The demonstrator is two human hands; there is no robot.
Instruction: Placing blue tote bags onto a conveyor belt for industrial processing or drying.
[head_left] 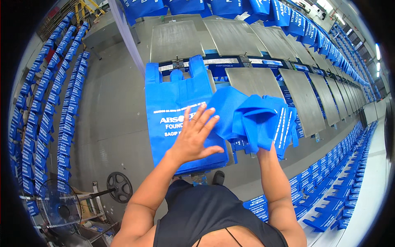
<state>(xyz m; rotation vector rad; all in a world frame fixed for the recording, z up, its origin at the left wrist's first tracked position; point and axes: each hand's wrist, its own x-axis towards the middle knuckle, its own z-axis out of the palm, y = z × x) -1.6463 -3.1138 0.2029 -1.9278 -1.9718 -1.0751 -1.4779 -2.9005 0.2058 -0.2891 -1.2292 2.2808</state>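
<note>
A blue non-woven tote bag point(162, 94) with white print lies flat on a board in front of me, its handles pointing away. Over its printed middle is my left hand point(195, 131), fingers spread, holding nothing; whether the palm touches the fabric I cannot tell. To the right, my right hand point(266, 150) carries a bunch of folded blue tote bags point(255, 119), also with white print. The bags cover its fingers, and only the wrist area shows below them. One flap of blue fabric reaches left from the bunch to the flat bag's edge.
Rows of bare grey boards point(255, 84) on metal supports run off to the right. Blue bags hang overhead point(284, 16) and stand in long rows at left point(68, 123) and lower right point(325, 173). A fan point(59, 206) and a black handwheel point(119, 187) are at lower left.
</note>
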